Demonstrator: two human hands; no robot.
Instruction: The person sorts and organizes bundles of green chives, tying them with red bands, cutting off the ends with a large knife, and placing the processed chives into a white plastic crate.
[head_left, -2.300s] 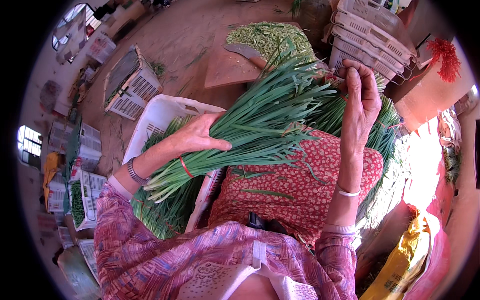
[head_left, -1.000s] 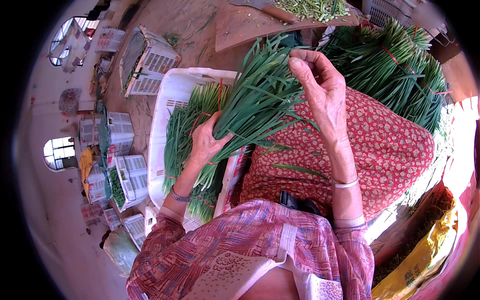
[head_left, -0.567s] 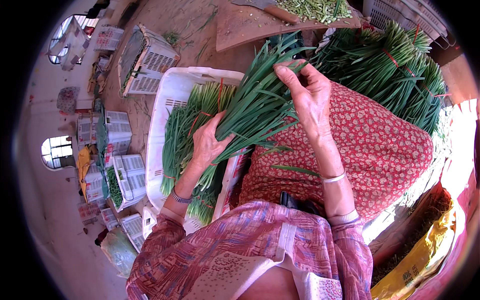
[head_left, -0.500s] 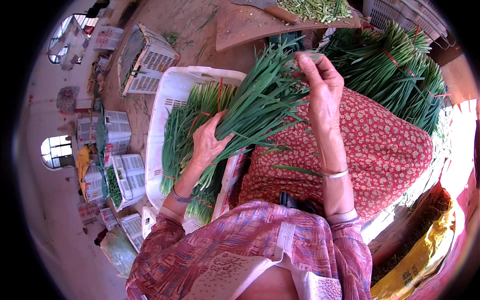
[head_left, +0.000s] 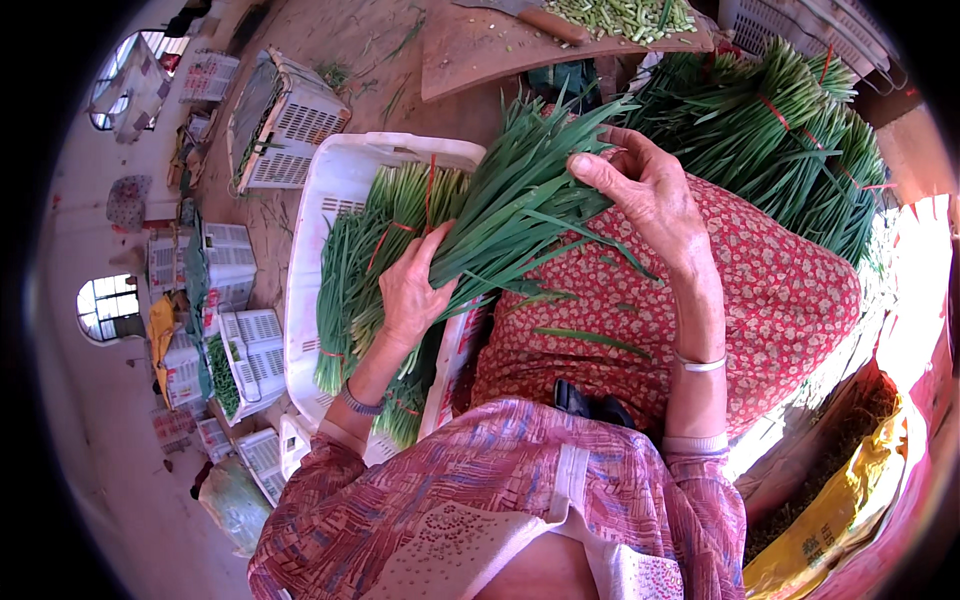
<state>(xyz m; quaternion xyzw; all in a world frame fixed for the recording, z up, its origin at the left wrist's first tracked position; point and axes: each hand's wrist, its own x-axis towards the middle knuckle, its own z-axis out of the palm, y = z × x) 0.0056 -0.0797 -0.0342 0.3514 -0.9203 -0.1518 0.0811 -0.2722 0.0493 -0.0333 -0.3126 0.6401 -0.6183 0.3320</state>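
My left hand (head_left: pixel 412 290) is closed around a bunch of long, flat green leaves, which look like garlic chives (head_left: pixel 525 190). The leaves fan up and to the right from my fist over my lap. At the leaf tips, my right hand (head_left: pixel 655 205) has its thumb held apart from its curled fingers; the fingertips are partly hidden by the leaves. Below my left hand, a white plastic crate (head_left: pixel 305 270) holds tied bundles of chives (head_left: pixel 385 215) with red ties. A few loose leaves (head_left: pixel 590 340) lie on the red floral cloth (head_left: pixel 760 290) over my lap.
A wooden board (head_left: pixel 480 60) at the far side carries chopped green stems (head_left: pixel 630 18) and a knife with a wooden handle (head_left: pixel 555 25). Stacked tied bundles (head_left: pixel 790 150) stand at the right. More crates (head_left: pixel 285 125) line the left; a yellow sack (head_left: pixel 840 510) sits lower right.
My right hand has moved slightly down, its thumb and fingers spreading from a pinch at the leaf tips. The chive tips have swung lower. My left hand keeps its grip.
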